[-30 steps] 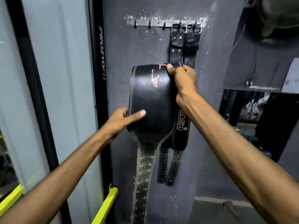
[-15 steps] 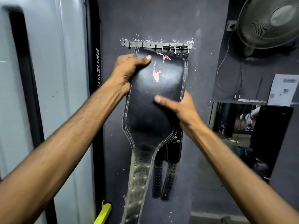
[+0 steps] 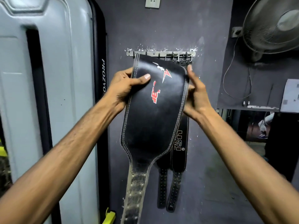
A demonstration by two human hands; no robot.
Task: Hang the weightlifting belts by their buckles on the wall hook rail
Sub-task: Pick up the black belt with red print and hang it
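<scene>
I hold a wide black leather belt (image 3: 152,120) with red and white marks up in front of the wall. My left hand (image 3: 124,86) grips its upper left edge, thumb across the face. My right hand (image 3: 195,96) clasps its upper right edge from behind. Its worn, holed tail (image 3: 135,191) hangs down. The belt's top edge overlaps the left part of the metal hook rail (image 3: 152,53); its buckle is hidden. Two black belts (image 3: 178,151) hang behind it, their buckles (image 3: 179,57) on the rail's right hooks.
A pale grey panel (image 3: 53,94) and a black upright marked PROZVO (image 3: 103,75) stand to the left. A fan (image 3: 273,25) with a dangling cord is mounted at the upper right. A socket (image 3: 152,2) sits above the rail. A yellow bar (image 3: 110,215) shows low down.
My right hand has moved from the belt's front middle up to its upper right edge. My left hand has dropped a little down the left edge. The belt now tilts slightly.
</scene>
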